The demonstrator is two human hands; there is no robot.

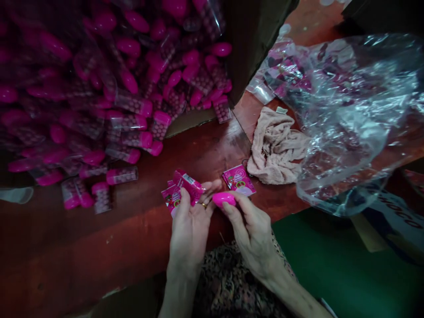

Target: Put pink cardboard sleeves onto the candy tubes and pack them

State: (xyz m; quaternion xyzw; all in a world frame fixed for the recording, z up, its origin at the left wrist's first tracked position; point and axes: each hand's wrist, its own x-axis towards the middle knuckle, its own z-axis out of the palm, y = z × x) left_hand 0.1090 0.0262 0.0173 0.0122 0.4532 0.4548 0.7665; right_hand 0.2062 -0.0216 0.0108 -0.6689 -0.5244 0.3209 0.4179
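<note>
My left hand (192, 216) is palm up, a ring on one finger, with its thumb pressing a pink printed label (188, 183) against the fingers. Between the thumb and fingertips of my right hand (250, 221) is a glossy pink cap (223, 199). It lies close to the left fingertips; whether a container hangs below it is hidden. Flat on the table beside the left thumb are more pink labels (170, 197), partly covered by that hand. Another small stack of labels (239, 179) rests just beyond the right hand.
Clear tubes with pink caps and small round balls (132, 121) spill from a cardboard box (255, 39) onto the red table (99, 247). To the right lie a crumpled beige cloth (276, 145) and a large clear plastic bag (361, 119). A printed carton (394, 216) stands below.
</note>
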